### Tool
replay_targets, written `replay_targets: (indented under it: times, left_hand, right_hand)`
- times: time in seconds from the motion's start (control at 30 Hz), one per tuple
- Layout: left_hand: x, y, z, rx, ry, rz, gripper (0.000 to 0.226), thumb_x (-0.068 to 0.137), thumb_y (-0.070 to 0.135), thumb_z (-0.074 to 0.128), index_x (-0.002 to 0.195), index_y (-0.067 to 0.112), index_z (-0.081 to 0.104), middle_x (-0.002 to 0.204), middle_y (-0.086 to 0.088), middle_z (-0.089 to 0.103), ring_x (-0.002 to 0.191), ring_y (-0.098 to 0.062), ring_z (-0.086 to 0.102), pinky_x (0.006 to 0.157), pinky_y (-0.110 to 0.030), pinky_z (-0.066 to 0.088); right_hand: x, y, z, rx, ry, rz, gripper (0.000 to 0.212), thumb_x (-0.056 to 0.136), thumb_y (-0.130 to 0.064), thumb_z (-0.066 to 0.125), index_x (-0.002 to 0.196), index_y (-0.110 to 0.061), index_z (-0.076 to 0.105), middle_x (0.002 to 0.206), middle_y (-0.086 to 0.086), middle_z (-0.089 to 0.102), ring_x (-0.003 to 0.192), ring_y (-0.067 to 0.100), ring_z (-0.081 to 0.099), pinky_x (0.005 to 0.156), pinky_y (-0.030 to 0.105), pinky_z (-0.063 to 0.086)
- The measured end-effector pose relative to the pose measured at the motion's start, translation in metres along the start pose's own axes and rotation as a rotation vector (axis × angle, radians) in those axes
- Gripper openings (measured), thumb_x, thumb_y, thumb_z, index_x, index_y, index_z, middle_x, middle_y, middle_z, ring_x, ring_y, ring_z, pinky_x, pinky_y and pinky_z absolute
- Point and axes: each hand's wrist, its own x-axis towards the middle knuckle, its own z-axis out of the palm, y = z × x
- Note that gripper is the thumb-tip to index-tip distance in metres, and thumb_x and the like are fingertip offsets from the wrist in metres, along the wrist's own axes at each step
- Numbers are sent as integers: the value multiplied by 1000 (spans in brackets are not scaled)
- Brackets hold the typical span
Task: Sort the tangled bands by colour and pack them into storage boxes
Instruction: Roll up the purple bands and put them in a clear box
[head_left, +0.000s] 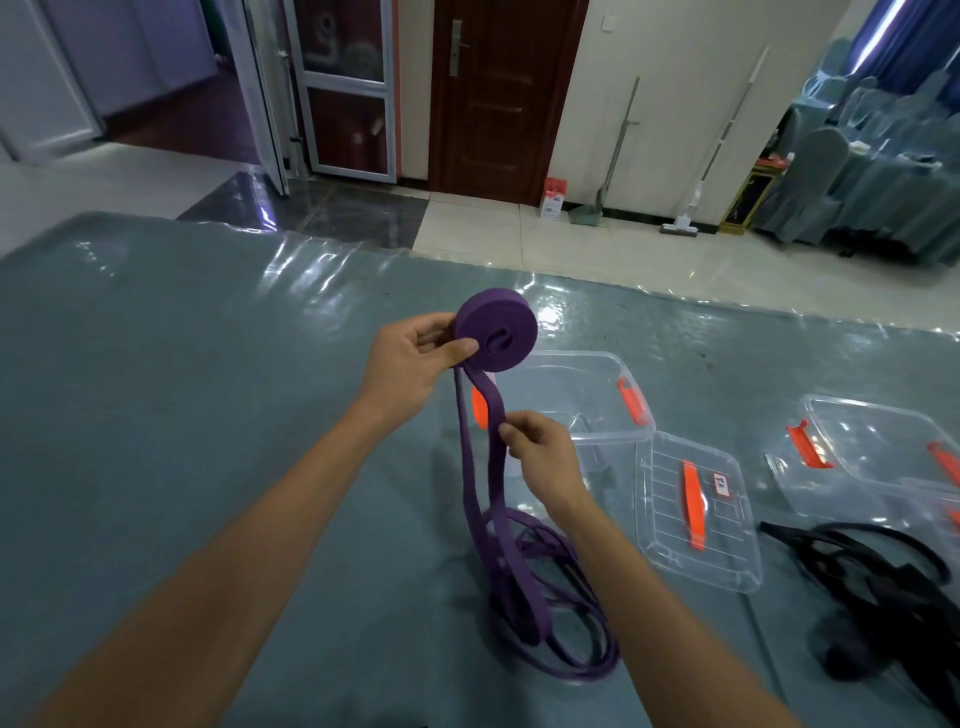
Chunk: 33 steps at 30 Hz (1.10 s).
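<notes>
Grey-blue table (208, 415) under shiny plastic, tiled room behind. Purple band (496, 332) is rolled into a coil up in the left hand (415, 358), thumb clamping it, and its loose tail drops past the right hand (540, 452), which pinches it, down to a heap on the table. Clear boxes (587, 384) with orange clips just behind, black bands (883, 587) off to the right.

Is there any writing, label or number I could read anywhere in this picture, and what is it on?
None of it is legible.
White sticker on the clear lid beside its orange handle: dark marks, too blurred to read.
Red and white packet on the floor by the brown door: print too small to read.
Purple band roll, boxes, black bands: no text visible.
</notes>
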Motion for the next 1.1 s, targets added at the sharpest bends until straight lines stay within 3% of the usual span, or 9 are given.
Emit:
replay_targets:
  times: [0.17, 0.27, 0.37, 0.47, 0.67, 0.8, 0.9, 1.0, 1.1]
  left_hand:
    - [6, -4, -3, 31, 18, -20, 29, 82, 0, 78, 105, 18, 73, 92, 10, 78, 91, -12, 75, 81, -24, 58]
    - [7, 1, 2, 6, 29, -15, 29, 84, -3, 75, 111, 10, 71, 95, 4, 76, 88, -7, 74, 81, -22, 58]
    - [6, 3, 7, 22, 19, -4, 31, 84, -3, 74, 114, 5, 71, 98, -1, 76, 88, -7, 74, 82, -22, 58]
    - [2, -1, 6, 98, -66, 13, 33, 83, -1, 77, 110, 17, 72, 98, 8, 77, 94, -10, 74, 86, -23, 57]
    - [-11, -14, -3, 296, -182, -37, 31, 82, 6, 80, 106, 24, 73, 97, 6, 77, 92, -10, 73, 91, -25, 56]
    - [-19, -22, -11, 423, -306, -81, 30, 83, 6, 80, 97, 32, 74, 89, 11, 76, 84, -5, 72, 86, -26, 57]
    - [-23, -31, -14, 532, -400, -99, 28, 83, 10, 80, 104, 27, 76, 92, 9, 76, 89, -9, 72, 92, -37, 57]
    - [-28, -33, -9, 619, -478, -66, 27, 83, 12, 79, 107, 25, 77, 92, 5, 77, 89, -17, 71, 89, -43, 55]
    - [-33, -34, -4, 636, -510, -20, 25, 84, 13, 78, 107, 24, 77, 91, 5, 76, 88, -17, 70, 87, -43, 55]
  right_hand:
    - [-1, -14, -26, 108, 65, -35, 26, 99, -3, 53, 96, -21, 72, 84, -2, 73, 81, 14, 67, 82, 29, 57]
    - [-8, -12, -31, 51, -3, -59, 33, 99, -7, 53, 96, -31, 75, 85, -4, 73, 83, 14, 66, 84, 34, 55]
    - [-21, -1, -24, -58, -132, -44, 25, 99, -14, 57, 105, -32, 74, 102, -10, 75, 97, 6, 69, 88, 22, 52]
    - [-29, 5, -24, -111, -135, -23, 25, 99, -14, 59, 117, -28, 68, 115, -12, 72, 106, -5, 65, 91, 14, 47]
    - [-22, 0, -38, -109, -1, -74, 31, 96, -13, 63, 125, -21, 65, 117, -8, 71, 106, 1, 66, 96, 29, 54]
    - [-23, -11, -41, -134, 10, -112, 46, 95, -21, 67, 138, -25, 54, 129, -11, 63, 110, 1, 64, 86, 17, 50]
    - [-25, -16, -37, -223, -65, -157, 55, 92, -23, 71, 143, -25, 51, 135, -13, 59, 117, 2, 59, 92, 19, 50]
    - [-25, -21, -34, -347, -153, -192, 51, 90, -21, 73, 137, -26, 56, 125, -13, 64, 116, 6, 59, 98, 27, 49]
    - [-25, -23, -34, -470, -199, -219, 34, 89, -17, 73, 122, -24, 65, 107, -9, 70, 101, 10, 63, 92, 23, 47]
